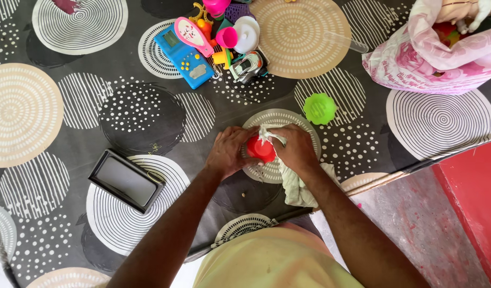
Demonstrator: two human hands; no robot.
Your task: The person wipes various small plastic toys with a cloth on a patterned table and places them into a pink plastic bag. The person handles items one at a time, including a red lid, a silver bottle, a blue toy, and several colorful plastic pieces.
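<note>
Steadying a red cup (pixel 260 149), the left hand (pixel 230 152) clenches its side so it cannot turn. Right hand (pixel 297 151) grasps a cloth (pixel 296 186), pressing it into the cup's mouth. Green lid (pixel 319 108) lies just beyond the cup; toy pile (pixel 218 42) well beyond.

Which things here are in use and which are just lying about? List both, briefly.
In use:
left hand holding the small red toy
right hand pressing the pale cloth on it

Lying about:
green toy cup
blue handheld game
toy car
pink bag
black tray
</note>
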